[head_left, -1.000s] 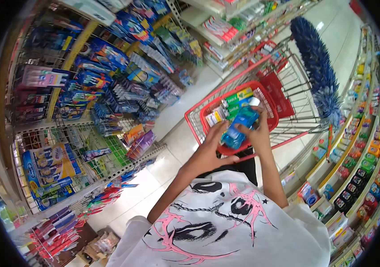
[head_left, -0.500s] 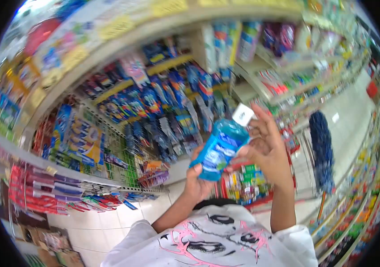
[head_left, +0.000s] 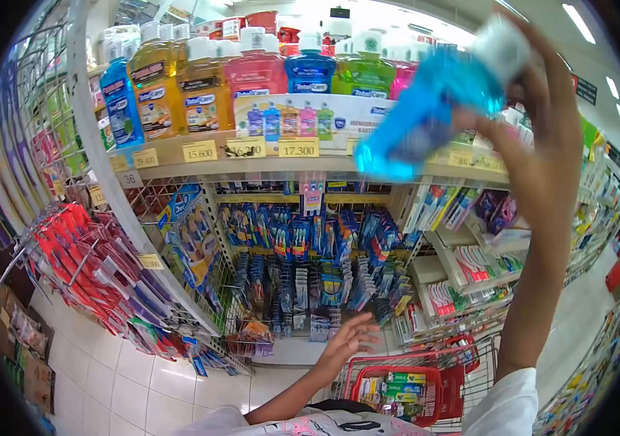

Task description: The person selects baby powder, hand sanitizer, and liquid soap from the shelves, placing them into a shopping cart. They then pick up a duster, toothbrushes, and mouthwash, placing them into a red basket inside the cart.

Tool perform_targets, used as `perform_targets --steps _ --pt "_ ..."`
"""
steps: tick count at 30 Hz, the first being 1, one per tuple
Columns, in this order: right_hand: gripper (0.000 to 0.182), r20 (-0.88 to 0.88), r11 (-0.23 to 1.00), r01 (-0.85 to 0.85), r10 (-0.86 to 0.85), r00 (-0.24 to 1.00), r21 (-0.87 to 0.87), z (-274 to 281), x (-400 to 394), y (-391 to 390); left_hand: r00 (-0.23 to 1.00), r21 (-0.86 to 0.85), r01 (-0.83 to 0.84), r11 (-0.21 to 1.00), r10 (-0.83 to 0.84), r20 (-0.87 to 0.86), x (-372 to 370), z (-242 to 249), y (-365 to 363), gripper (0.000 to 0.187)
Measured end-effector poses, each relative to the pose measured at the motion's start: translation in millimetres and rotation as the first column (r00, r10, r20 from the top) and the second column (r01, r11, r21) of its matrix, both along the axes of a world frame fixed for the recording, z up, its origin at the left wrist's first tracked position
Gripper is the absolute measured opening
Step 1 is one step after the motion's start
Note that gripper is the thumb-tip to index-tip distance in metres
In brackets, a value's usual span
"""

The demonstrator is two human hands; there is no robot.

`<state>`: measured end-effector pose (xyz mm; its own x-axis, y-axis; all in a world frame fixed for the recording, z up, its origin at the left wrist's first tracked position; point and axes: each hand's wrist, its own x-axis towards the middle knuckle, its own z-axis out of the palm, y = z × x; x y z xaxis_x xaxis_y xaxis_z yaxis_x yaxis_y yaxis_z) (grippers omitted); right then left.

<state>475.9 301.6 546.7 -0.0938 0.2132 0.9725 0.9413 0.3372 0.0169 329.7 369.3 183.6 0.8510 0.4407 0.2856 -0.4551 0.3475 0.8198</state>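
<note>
My right hand [head_left: 535,109] is raised at the upper right, its fingers round the white-capped end of a blue mouthwash bottle [head_left: 426,116]. The bottle is tilted and blurred, its base toward the lower left, in front of the shelf edge. Low in the middle, my left hand [head_left: 350,341] has its fingers apart and holds nothing, above the left side of the cart. Behind the raised bottle stands a row of mouthwash bottles, among them an orange one [head_left: 154,91], a pink one [head_left: 255,69] and a green one [head_left: 367,73].
The top shelf's edge [head_left: 252,163] carries yellow price tags. Packaged toothbrushes [head_left: 299,236] hang below it. A wire cart [head_left: 484,363] with a red basket [head_left: 435,392] of boxes stands near my body. Red packs [head_left: 81,254] hang at the left.
My right hand has lifted the blue bottle up to the right, to shelf height. My left hand has let go of it and is lower. The view has tilted up to the top shelf.
</note>
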Motion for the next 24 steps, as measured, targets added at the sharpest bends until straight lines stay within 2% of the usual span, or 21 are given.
perform_targets --steps 1,2,3,4,6,7,9,11,14,18,22,24 --pt "0.067 0.066 0.995 0.072 -0.076 0.995 0.065 22.2 5.2 12.9 0.994 -0.010 0.013 1.000 -0.014 -0.105 0.0 -6.5 -3.1 0.065" --pt "0.065 -0.165 0.962 -0.223 0.197 0.966 -0.155 45.7 -29.6 3.3 0.994 -0.041 0.037 0.998 -0.041 -0.099 -1.8 -11.8 -7.8 0.055" --pt "0.075 0.025 0.974 0.205 -0.208 0.978 0.096 45.5 -51.3 27.8 0.995 -0.039 0.029 0.999 -0.033 -0.094 -2.6 -15.5 -12.0 0.055" --pt "0.075 0.059 0.998 0.014 -0.018 0.998 0.067 75.5 -4.3 50.8 0.992 -0.022 0.049 0.999 -0.051 -0.113 -3.1 -18.5 -15.4 0.054" --pt "0.076 0.096 0.993 -0.108 0.112 0.989 -0.042 94.9 -9.2 63.7 0.988 -0.008 0.062 0.998 -0.062 -0.141 -7.1 -25.0 -19.4 0.051" --pt "0.076 0.096 0.992 -0.116 0.119 0.988 -0.041 97.6 -13.9 67.8 0.988 -0.008 0.054 0.998 -0.055 -0.142 -10.4 -26.1 -18.7 0.051" --pt "0.075 0.006 0.976 -0.136 0.139 0.990 -0.171 100.5 -23.8 77.2 0.974 0.009 0.025 1.000 -0.022 -0.227 -17.8 -28.3 -17.2 0.051" --pt "0.072 -0.028 0.975 -0.121 0.117 0.993 -0.186 103.0 -25.4 92.3 0.972 -0.017 -0.002 1.000 -0.002 -0.235 -24.8 -36.3 -12.8 0.050" --pt "0.070 0.102 0.961 -0.114 0.143 0.984 -0.250 97.6 -21.6 101.3 0.972 -0.062 -0.044 0.997 0.029 -0.234 -32.9 -42.7 -5.3 0.048" --pt "0.071 0.064 0.953 -0.031 0.053 0.997 -0.300 100.6 -14.3 125.4 0.969 -0.039 -0.095 0.995 0.083 -0.234 -38.6 -50.5 3.6 0.047" --pt "0.072 0.040 0.931 -0.074 0.094 0.995 -0.357 94.3 -20.2 123.8 0.967 -0.043 -0.104 0.994 0.091 -0.237 -40.8 -50.4 6.3 0.046" --pt "0.074 0.122 0.913 0.035 0.016 0.992 -0.407 95.4 -15.9 132.1 0.966 -0.037 -0.113 0.993 0.102 -0.237 -41.0 -50.3 5.6 0.045"
